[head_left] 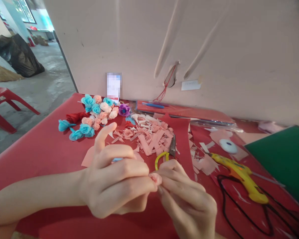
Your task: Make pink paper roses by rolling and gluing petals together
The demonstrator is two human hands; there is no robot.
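Both of my hands meet low in the middle over the red table [40,149]. My left hand [117,179] has its fingers curled round a small pink paper rose [155,178], thumb raised. My right hand [186,196] pinches the same rose from the right with its fingertips. A bit of blue shows under my left fingers. Just beyond my hands lie yellow-handled scissors [168,153] and a heap of pink paper scraps [149,136].
A cluster of finished paper roses [97,113] in blue, pink, white, red and purple lies at the back left. A yellow glue gun [241,176] with black cord and a white tape roll [228,146] lie right. A green sheet [284,156] is far right; a red chair [2,103] stands left.
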